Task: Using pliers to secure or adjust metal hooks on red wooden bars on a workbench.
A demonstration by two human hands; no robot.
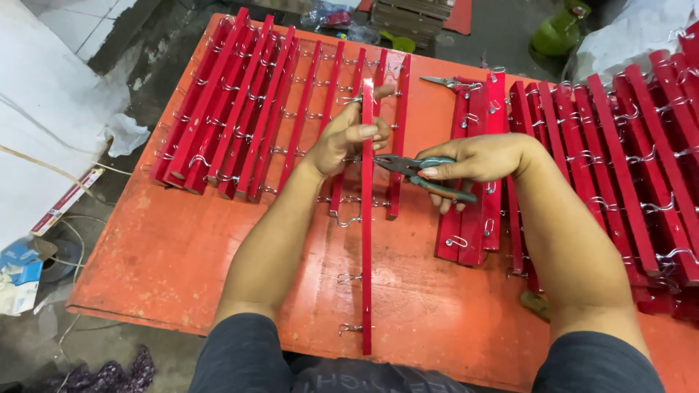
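The left hand (pixel 348 135) held a long red wooden slat (pixel 367 240) near its top end. The fingers were wrapped tight around the slat, and the thumb pressed on its front. The slat stood on its thin edge on the orange table (pixel 182 247) and ran straight toward the person. Small metal hooks (pixel 349 277) stuck out of its left side.

The right hand (pixel 477 158) held a pair of pliers (pixel 415 171) with blue-green handles. Its fingers were closed around the handles. The pliers' tips pointed left and met the slat just under the left hand.

On the far left part of the table lay a bunch of red slats (pixel 233 109) with hooks, side by side. Another pile of red slats (pixel 619 160) lay on the right, past the right arm. A second pair of pliers (pixel 445 82) rested on top of the slats near the far edge.
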